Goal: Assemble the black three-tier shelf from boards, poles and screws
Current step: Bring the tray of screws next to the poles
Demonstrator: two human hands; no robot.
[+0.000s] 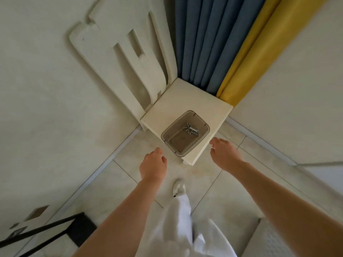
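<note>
Nearest, at the lower left, a black shelf frame point(42, 231) of thin poles stands on the tiled floor point(187, 175), beside a leg in white trousers point(178, 216) and a white shoe point(179, 188). Further out, the left hand point(153, 165) and right hand point(225, 154) hang over the floor, fingers loosely curled and holding nothing. Beyond them a translucent grey tub point(185, 133) sits on a white chair point(185, 112), holding a small heap of silver screws point(191, 129) at its far right, before blue and yellow curtains point(213, 43).
</note>
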